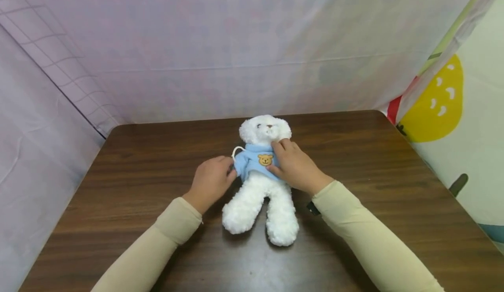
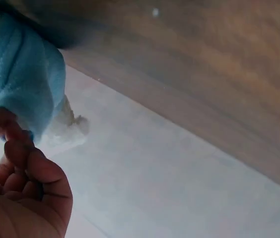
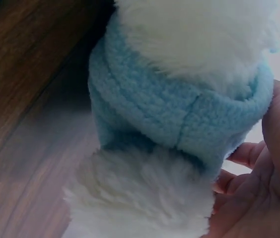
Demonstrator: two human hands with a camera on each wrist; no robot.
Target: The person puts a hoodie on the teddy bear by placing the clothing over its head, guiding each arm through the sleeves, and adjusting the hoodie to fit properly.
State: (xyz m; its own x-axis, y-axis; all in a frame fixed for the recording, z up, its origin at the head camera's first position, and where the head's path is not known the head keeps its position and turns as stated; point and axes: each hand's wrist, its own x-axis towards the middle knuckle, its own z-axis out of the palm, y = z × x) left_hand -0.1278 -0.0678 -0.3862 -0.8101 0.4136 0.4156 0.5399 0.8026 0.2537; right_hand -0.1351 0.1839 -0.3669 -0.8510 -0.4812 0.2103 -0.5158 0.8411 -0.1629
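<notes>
A white plush teddy bear (image 1: 282, 228) in a blue sweater (image 1: 253, 167) with a bear-face patch lies on its back on the table, legs toward me. My left hand (image 1: 211, 181) pinches the sweater's sleeve edge at the bear's side; thumb and fingertip meet at the blue cloth (image 2: 23, 74) in the left wrist view. With my right hand (image 1: 297, 166) I grip the bear's other side, thumb on the sweater front and fingers up by the neck. Its arm on that side is hidden under this hand in the head view. A white cord loop (image 1: 237, 151) sticks out by the left-hand sleeve.
The dark wooden table (image 1: 157, 152) has rounded far corners. Behind it hangs a pale curtain (image 1: 220, 42), with another cloth at the left. On the right is a printed sheet with a yellow shape (image 1: 437, 103).
</notes>
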